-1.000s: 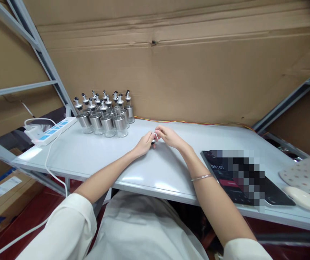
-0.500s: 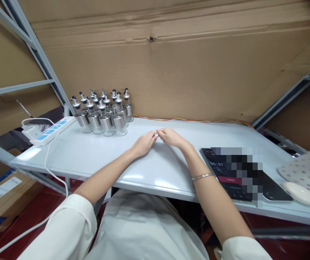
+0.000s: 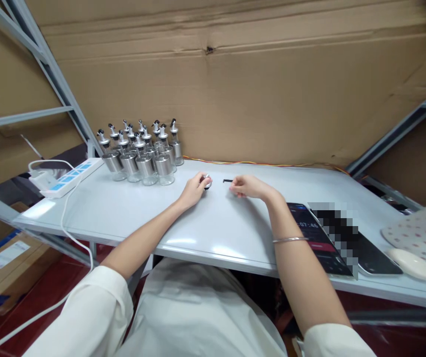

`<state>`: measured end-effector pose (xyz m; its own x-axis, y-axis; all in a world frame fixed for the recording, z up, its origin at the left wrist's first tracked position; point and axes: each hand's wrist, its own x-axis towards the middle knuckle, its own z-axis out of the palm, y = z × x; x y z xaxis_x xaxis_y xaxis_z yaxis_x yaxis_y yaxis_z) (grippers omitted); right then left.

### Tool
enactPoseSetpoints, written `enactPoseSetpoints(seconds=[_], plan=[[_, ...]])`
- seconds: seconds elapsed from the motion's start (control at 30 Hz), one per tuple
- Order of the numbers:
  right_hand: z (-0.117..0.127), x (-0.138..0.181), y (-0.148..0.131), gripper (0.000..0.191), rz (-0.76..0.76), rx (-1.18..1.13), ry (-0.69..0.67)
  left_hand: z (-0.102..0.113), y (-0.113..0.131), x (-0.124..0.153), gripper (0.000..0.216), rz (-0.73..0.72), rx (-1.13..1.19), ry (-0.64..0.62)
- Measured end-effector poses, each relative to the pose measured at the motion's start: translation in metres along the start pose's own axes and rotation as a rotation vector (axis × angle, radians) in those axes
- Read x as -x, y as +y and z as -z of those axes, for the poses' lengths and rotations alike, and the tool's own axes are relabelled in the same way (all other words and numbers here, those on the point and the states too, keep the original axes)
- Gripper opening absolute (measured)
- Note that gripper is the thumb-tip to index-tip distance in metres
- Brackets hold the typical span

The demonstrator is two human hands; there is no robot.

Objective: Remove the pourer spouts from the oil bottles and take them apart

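My left hand (image 3: 193, 191) is closed around a silver-and-black pourer top (image 3: 208, 182) just above the table, mostly covered by the fingers. A short gap to the right, my right hand (image 3: 250, 187) pinches a thin black strip (image 3: 228, 181) whose end sticks out leftward from the fingertips. The strip and the pourer top are apart. Beyond my left hand stands a group of glass bottles (image 3: 164, 166) with steel sleeves, most of them topped by silver pourers with black tips.
A white power strip (image 3: 73, 178) with a plugged-in charger lies at the table's left end. On the right are two phones (image 3: 378, 265), a white oval object (image 3: 412, 264) and a dotted cloth item (image 3: 424, 233). Cardboard (image 3: 257, 104) walls off the back.
My hands were together on a small silver piece. Now they are apart: the right has moved right with a black strip, and the pourer top shows in the left.
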<state>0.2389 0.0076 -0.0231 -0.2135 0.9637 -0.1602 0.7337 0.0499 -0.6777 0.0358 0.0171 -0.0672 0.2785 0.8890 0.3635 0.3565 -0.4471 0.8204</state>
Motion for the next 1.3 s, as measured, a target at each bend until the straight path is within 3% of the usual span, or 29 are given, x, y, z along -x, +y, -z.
enactPoseSetpoints(seconds=[0.13, 0.37, 0.67, 0.9, 1.3], plan=[[-0.005, -0.003, 0.001, 0.005, -0.069, 0.208, -0.049, -0.002, 0.003, 0.002, 0.018, 0.000, -0.011, -0.024], [-0.006, -0.002, -0.003, 0.011, -0.075, 0.237, -0.070, 0.002, 0.004, 0.004, 0.017, -0.074, -0.201, -0.110], [-0.007, 0.000, -0.004, 0.014, -0.085, 0.298, -0.090, 0.004, 0.003, 0.002, 0.018, -0.209, -0.153, -0.030], [-0.010, -0.001, -0.008, 0.010, -0.087, 0.391, -0.047, 0.004, 0.007, 0.003, 0.018, -0.194, -0.182, -0.041], [-0.009, -0.006, -0.002, 0.014, -0.086, 0.396, -0.048, 0.002, 0.000, 0.001, 0.020, -0.060, -0.020, -0.056]])
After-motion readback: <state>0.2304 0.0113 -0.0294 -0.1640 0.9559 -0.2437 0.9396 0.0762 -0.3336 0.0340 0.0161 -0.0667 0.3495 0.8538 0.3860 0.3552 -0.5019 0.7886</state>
